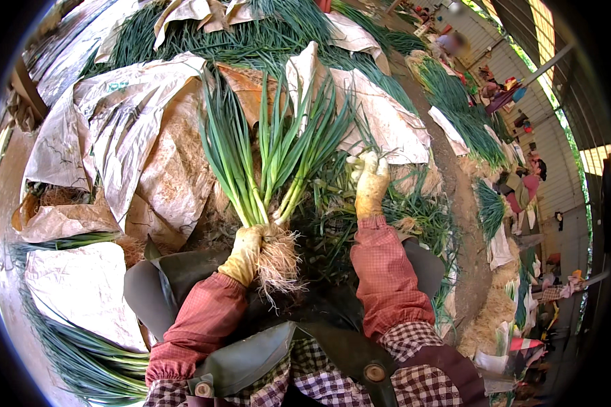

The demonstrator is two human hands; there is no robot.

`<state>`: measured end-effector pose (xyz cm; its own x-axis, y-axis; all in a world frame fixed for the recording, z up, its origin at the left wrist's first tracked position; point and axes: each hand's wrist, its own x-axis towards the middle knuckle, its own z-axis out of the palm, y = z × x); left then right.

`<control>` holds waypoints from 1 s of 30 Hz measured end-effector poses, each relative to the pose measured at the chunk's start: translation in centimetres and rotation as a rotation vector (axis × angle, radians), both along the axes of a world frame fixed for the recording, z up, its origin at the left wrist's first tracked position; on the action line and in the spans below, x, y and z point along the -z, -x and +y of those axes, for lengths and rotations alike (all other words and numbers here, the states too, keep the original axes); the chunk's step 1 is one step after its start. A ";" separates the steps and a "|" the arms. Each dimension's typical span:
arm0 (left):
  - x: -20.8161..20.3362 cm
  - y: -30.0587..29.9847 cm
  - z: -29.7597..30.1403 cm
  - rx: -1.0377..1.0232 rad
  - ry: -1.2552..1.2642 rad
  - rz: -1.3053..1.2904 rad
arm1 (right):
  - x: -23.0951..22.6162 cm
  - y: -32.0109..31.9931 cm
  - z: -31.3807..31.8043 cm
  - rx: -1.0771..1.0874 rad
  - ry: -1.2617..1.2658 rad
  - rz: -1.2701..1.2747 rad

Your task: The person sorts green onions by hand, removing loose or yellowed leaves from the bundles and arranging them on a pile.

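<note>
Between our knees (pixel 142 290), the gloved left hand (pixel 243 254) grips a bunch of scallions (pixel 268 173) at its root end; the long axis runs away from us, leaves fanned forward, roots (pixel 280 261) nearest us. The right hand (pixel 371 182) curls its fingers; we cannot tell whether they pinch anything. We judge this picking over; the next move calls for steady holding.

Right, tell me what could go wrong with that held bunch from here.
The left hand grips the green onion bunch low, near the roots, so its fanned tops might splay or slip loose. Loose leaves near the right hand could tangle with it.
</note>
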<state>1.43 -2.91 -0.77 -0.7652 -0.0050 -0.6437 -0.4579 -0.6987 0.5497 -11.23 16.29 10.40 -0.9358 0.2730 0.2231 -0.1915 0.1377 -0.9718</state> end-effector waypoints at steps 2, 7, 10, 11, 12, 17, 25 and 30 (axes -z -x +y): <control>0.6 0.0 0.4 -0.031 -0.087 -0.024 | 3.4 0.4 0.4 -0.005 -0.035 -0.522; -3.0 -0.8 2.1 -0.055 0.107 -0.012 | 11.7 -1.1 -2.9 -0.544 0.673 -0.846; -3.7 -0.8 1.3 0.045 0.199 -0.049 | 13.6 -1.4 -3.4 -0.363 1.120 -0.785; -3.5 -0.8 1.3 0.057 0.212 -0.054 | 13.9 -1.5 -3.2 -0.414 1.154 -0.876; -3.4 -0.9 1.3 0.070 0.220 -0.059 | 13.9 -1.6 -2.9 -0.464 1.184 -0.968; -3.9 -0.8 0.9 0.025 0.114 -0.075 | 11.0 -1.4 -4.3 -0.580 1.205 -0.834; -3.2 -0.6 1.2 0.072 0.094 -0.069 | 13.1 0.0 -3.3 -0.475 1.197 -0.998; -1.9 -0.8 0.7 0.046 0.075 -0.078 | 14.3 -0.6 -4.5 -0.718 0.302 -1.243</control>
<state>2.27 -2.17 1.17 -0.7132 -0.0214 -0.7006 -0.5322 -0.6339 0.5612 -10.65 11.78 -3.92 -0.4308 -0.4347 -0.7909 0.8344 0.1421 -0.5326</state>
